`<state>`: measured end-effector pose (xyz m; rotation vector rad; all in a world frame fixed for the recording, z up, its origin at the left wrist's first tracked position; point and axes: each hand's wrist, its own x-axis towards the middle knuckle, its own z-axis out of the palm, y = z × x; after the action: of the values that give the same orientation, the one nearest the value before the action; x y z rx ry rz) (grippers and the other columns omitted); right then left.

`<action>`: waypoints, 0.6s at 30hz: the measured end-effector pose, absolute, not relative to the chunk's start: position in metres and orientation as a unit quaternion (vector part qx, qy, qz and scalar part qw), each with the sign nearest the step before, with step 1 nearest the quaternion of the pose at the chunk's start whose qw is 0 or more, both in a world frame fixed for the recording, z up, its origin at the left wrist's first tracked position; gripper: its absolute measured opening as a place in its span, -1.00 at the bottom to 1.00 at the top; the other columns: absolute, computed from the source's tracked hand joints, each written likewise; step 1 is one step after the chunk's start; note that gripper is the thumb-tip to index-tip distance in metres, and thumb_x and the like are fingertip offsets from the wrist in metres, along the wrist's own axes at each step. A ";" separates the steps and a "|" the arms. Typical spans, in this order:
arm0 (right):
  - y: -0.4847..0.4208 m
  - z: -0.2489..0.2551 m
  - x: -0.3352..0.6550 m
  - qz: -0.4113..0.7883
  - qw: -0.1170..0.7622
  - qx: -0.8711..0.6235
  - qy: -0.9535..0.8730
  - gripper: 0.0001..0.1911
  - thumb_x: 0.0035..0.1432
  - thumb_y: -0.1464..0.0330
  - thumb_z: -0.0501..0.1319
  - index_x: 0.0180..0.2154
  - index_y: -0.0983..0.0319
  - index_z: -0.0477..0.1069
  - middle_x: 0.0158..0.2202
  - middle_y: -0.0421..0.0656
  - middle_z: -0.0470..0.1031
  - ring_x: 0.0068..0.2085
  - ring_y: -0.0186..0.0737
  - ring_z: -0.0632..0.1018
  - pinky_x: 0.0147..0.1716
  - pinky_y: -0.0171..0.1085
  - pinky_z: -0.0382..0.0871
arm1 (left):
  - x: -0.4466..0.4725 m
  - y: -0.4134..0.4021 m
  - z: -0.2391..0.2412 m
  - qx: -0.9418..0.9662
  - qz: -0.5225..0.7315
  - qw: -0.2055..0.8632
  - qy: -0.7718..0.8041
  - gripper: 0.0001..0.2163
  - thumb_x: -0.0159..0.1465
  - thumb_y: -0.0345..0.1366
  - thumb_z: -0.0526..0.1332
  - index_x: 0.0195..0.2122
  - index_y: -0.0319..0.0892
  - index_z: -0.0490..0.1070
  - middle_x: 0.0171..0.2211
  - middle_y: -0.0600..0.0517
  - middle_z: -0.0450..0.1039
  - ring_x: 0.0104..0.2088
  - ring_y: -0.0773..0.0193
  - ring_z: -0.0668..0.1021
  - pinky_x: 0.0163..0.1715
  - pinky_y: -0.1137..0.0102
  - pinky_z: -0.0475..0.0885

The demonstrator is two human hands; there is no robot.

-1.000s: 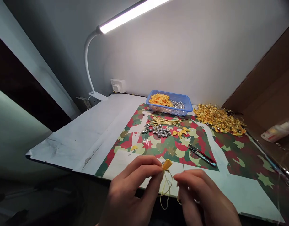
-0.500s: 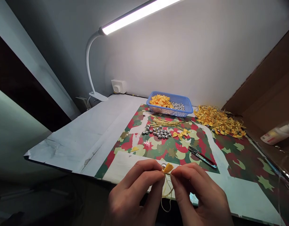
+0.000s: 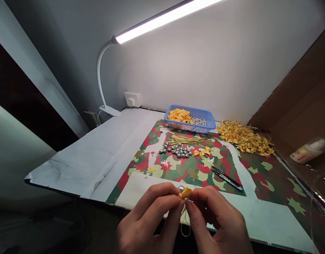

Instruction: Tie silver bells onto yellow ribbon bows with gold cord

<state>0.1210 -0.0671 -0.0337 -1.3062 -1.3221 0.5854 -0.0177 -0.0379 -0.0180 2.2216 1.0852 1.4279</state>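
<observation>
My left hand [image 3: 149, 220] and my right hand [image 3: 215, 220] meet at the near edge of the table, fingertips pinched together. Between them sits a small yellow ribbon bow [image 3: 186, 192] with a silver bell [image 3: 181, 188] at its top. A thin gold cord [image 3: 185, 225] hangs down from the bow in a loop between my hands. Both hands are closed on the bow and its cord.
A blue basket [image 3: 204, 126] of yellow bows and silver bells stands at the back. Loose bells [image 3: 178, 150], gold cords [image 3: 186, 139] and a few bows [image 3: 202, 152] lie on the camouflage-patterned sheet [image 3: 265, 176]. Red-handled snips [image 3: 227, 176] lie nearby. A heap of finished bows [image 3: 244, 137] sits right. A desk lamp [image 3: 104, 74] stands left.
My right hand has moved left from apart to join the left at the bow. The cord loop now hangs shorter between my hands.
</observation>
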 end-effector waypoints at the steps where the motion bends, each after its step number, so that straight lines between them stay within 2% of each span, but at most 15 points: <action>1: -0.066 -0.034 0.120 0.251 0.565 -0.554 -0.558 -0.86 0.36 0.34 0.16 -0.30 0.15 0.40 -0.41 -0.25 0.41 -0.46 -0.34 0.44 -0.50 -0.41 0.36 | -0.018 -0.039 -0.018 0.772 0.496 0.142 0.372 -0.73 0.25 -0.65 0.26 -0.20 -0.10 0.43 -0.18 0.09 0.52 -0.24 0.38 0.64 -0.16 0.58 0.56; 13: -0.065 -0.032 0.117 0.241 0.579 -0.547 -0.554 -0.84 0.36 0.38 0.14 -0.33 0.16 0.38 -0.43 -0.26 0.37 -0.47 -0.36 0.44 -0.50 -0.41 0.34 | -0.020 -0.038 -0.018 0.803 0.474 0.097 0.347 -0.77 0.32 -0.58 0.25 -0.11 -0.12 0.43 -0.19 0.09 0.58 -0.14 0.33 0.64 -0.01 0.66 0.50; 18: -0.064 -0.032 0.116 0.236 0.587 -0.533 -0.562 -0.85 0.36 0.40 0.15 -0.32 0.16 0.40 -0.42 -0.25 0.38 -0.47 -0.37 0.43 -0.52 -0.41 0.33 | -0.022 -0.039 -0.018 0.812 0.467 0.082 0.341 -0.86 0.37 -0.50 0.24 -0.11 -0.14 0.43 -0.23 0.06 0.61 -0.07 0.29 0.66 0.06 0.67 0.48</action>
<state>0.1164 -0.0645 -0.0321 -1.2424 -1.3112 0.5496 -0.0220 -0.0391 -0.0177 2.4258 1.0191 1.3939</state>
